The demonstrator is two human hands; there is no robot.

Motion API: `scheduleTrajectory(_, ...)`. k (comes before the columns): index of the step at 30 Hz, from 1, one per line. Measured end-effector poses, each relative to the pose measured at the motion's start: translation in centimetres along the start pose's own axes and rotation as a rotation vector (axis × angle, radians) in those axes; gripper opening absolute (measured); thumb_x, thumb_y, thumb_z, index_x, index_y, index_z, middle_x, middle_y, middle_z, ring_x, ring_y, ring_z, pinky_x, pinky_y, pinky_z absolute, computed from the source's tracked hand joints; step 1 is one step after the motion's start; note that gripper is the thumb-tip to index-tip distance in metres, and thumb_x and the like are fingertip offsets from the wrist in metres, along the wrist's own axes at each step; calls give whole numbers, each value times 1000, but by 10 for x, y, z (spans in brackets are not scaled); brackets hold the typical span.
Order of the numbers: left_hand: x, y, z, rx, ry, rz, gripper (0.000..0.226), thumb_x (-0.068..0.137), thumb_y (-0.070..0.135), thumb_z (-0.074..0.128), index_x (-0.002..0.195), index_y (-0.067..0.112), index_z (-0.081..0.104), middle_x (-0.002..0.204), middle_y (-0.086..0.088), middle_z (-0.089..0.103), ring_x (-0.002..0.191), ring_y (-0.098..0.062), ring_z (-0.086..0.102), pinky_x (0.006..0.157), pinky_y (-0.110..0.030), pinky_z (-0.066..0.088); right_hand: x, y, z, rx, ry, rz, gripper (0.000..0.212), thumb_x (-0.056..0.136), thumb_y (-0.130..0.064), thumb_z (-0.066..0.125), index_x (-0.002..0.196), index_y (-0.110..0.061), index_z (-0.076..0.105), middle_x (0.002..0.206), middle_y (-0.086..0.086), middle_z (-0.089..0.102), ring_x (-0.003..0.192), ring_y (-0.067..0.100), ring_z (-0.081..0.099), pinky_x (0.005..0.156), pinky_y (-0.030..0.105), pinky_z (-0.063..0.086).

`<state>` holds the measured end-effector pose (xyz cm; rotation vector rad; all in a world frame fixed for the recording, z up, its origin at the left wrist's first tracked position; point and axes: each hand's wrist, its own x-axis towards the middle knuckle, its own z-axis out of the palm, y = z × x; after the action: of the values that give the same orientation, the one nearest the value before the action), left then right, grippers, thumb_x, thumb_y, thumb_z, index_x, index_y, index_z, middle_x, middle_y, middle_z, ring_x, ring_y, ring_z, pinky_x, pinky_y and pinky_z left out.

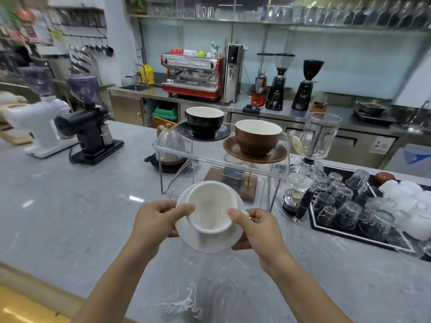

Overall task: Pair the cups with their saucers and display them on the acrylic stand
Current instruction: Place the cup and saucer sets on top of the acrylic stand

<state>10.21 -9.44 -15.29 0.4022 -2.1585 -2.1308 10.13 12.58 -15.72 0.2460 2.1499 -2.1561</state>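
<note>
Both hands, left hand (155, 220) and right hand (257, 230), grip a white saucer (207, 241) carrying a white cup (210, 207), tilted mouth toward the camera, above the table (70, 206). The handle hides behind right fingers. Beyond, black and brown pairs sit atop the acrylic stand (210, 157).

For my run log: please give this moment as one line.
left hand, right hand: hold white cup, saucer | stand: black, brown pairs
</note>
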Motion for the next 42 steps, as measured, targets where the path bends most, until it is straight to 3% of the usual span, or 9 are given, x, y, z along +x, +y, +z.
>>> scheduleTrajectory(5,24,9,7,-17,53,33,6,73,18,87,69,17,83,57,-2,72,44,-11,63,47,-25,56,20,-9,14,-5,45,-11,33,78,-39,81,87,-10,67,95,20,70,73,26,67,59,42,63)
scheduleTrajectory(10,45,9,14,-56,99,47,8,70,25,90,69,21,83,64,-8,72,59,-24,62,71,-44,60,39,-12,24,15,70,0,42,82,-41,77,103,-6,68,108,16,69,86,27,66,60,37,61)
scheduleTrajectory(16,60,12,25,-58,142,36,48,49,44,89,81,9,82,86,-24,77,70,-28,68,84,-58,62,57,-16,31,29,124,14,31,84,-42,75,94,-13,68,101,10,70,97,32,68,71,45,62)
scheduleTrajectory(20,73,13,35,-80,126,24,75,42,50,88,102,5,80,97,-19,78,90,-35,76,83,-54,63,70,-17,32,68,159,0,35,89,-38,70,110,-11,68,106,10,71,100,30,68,80,47,61)
scheduleTrajectory(24,92,18,44,-110,136,-8,63,46,42,92,95,4,80,90,-18,79,90,-38,76,81,-54,64,85,-22,38,110,246,-40,40,91,-34,69,120,-7,65,114,10,72,102,28,66,93,48,54)
scheduleTrajectory(28,115,24,50,-99,139,-29,42,62,31,95,90,5,80,83,-15,80,81,-34,77,78,-49,65,103,-27,42,96,297,-24,37,86,-46,70,108,-16,65,107,6,69,94,28,63,81,43,54)
scheduleTrajectory(31,126,24,52,-80,132,-26,36,68,27,93,90,2,80,79,-15,79,71,-29,75,73,-45,66,116,-28,43,71,320,-10,48,86,-50,69,116,-13,66,112,7,70,101,32,66,71,39,54)
scheduleTrajectory(35,141,22,57,-55,130,-53,29,69,23,92,86,3,80,80,-15,79,71,-28,76,65,-40,66,128,-29,41,34,329,46,48,86,-57,65,107,-13,66,97,5,69,73,24,58,51,28,43)
scheduleTrajectory(42,156,18,63,-54,76,-128,47,51,34,97,81,3,78,78,-17,79,69,-33,76,56,-39,63,138,-24,34,-10,352,71,58,87,-59,63,121,-12,58,97,4,66,66,18,55,45,25,44)
